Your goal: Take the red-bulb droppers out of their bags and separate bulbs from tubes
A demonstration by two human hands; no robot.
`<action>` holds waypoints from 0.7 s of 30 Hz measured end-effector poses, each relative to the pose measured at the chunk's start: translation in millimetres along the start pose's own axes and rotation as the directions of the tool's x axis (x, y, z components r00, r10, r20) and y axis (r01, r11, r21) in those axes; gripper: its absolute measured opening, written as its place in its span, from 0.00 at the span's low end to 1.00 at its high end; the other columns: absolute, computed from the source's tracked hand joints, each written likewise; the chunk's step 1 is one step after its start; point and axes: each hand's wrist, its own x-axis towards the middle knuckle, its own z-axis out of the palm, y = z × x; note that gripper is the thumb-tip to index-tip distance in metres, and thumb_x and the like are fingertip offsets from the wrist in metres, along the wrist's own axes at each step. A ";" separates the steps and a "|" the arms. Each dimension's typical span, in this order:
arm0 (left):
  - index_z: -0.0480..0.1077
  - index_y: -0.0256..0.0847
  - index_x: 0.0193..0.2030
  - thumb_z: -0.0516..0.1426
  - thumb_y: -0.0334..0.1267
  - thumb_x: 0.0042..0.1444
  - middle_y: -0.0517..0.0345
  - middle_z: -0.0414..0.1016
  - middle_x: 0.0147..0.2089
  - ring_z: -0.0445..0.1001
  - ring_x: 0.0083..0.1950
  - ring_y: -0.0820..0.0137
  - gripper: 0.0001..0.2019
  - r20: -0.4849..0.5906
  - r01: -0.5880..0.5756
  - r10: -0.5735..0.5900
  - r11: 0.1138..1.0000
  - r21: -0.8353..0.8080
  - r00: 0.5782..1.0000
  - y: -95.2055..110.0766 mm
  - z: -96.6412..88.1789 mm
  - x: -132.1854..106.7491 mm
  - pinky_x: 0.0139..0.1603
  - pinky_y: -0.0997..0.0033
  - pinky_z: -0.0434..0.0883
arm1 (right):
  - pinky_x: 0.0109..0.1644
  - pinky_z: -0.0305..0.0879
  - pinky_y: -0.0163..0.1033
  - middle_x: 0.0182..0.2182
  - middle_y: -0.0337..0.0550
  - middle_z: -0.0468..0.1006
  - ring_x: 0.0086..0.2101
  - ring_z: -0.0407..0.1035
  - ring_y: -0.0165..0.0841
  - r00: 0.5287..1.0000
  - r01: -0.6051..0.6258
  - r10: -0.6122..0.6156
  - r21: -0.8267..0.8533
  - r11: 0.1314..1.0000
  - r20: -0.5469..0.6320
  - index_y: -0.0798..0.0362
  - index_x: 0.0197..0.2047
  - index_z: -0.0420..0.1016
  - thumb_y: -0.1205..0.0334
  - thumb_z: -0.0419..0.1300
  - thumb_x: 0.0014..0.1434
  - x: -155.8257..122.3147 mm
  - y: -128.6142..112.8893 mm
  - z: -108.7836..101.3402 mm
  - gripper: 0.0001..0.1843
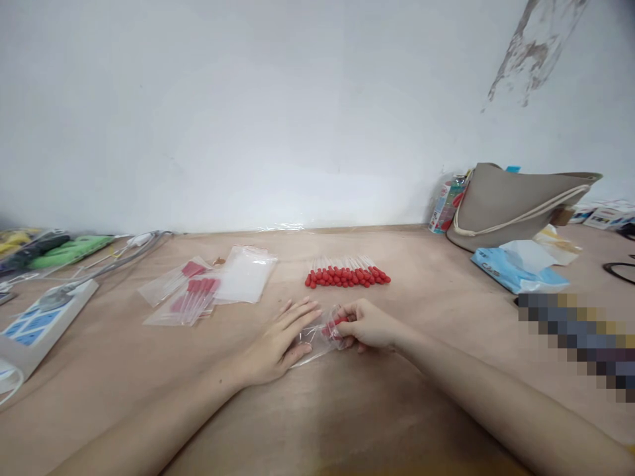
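Note:
My left hand [280, 340] lies flat with fingers stretched out, pressing one side of a clear plastic bag [313, 344] onto the table. My right hand [370, 325] is closed at the bag's other end, pinching red-tipped sticks [335, 325] in or at the bag; its fingers partly hide them. Just beyond my hands, a row of similar red-tipped sticks [347, 275] lies with red heads towards me and pale stems towards the wall. Left of it are a stack of empty clear bags [247, 274] and several filled bags [196, 301] with red-tipped sticks inside.
A power strip [47, 324] with cables stands at the left, near a green object [72, 251]. At the right are a grey bag [516, 205] with rope handles, a blue tissue pack [516, 268] and a bottle [446, 203]. A white wall [297, 119] bounds the table's back.

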 end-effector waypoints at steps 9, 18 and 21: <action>0.41 0.51 0.64 0.44 0.39 0.62 0.61 0.44 0.67 0.45 0.66 0.68 0.25 0.175 -0.052 0.047 0.998 0.019 0.983 0.2 -0.3 0.7 0.64 0.58 0.49 | 0.18 0.60 0.26 0.16 0.33 0.68 0.16 0.63 0.22 0.997 0.014 -0.005 0.131 0.991 -0.072 0.56 0.30 0.68 0.66 0.58 0.48 3.8 -2.7 -5.1 0.04; 0.38 0.52 0.65 0.44 0.39 0.62 0.63 0.42 0.67 0.43 0.66 0.68 0.26 0.195 -0.018 0.023 1.000 -0.025 0.981 0.9 -2.9 0.4 0.64 0.56 0.47 | 0.33 0.65 0.31 0.24 0.37 0.73 0.27 0.68 0.25 0.979 0.203 -0.194 0.353 0.913 -0.060 0.58 0.29 0.69 0.59 0.69 0.34 0.0 8.2 -3.5 0.19; 0.40 0.52 0.64 0.44 0.39 0.62 0.62 0.41 0.67 0.43 0.66 0.66 0.25 0.186 -0.002 0.011 0.999 -0.046 0.983 0.5 -3.4 -1.4 0.64 0.56 0.49 | 0.30 0.65 0.32 0.24 0.38 0.73 0.24 0.67 0.24 0.978 0.206 -0.191 0.292 0.934 -0.078 0.58 0.31 0.69 0.54 0.67 0.39 -3.4 5.5 -14.9 0.19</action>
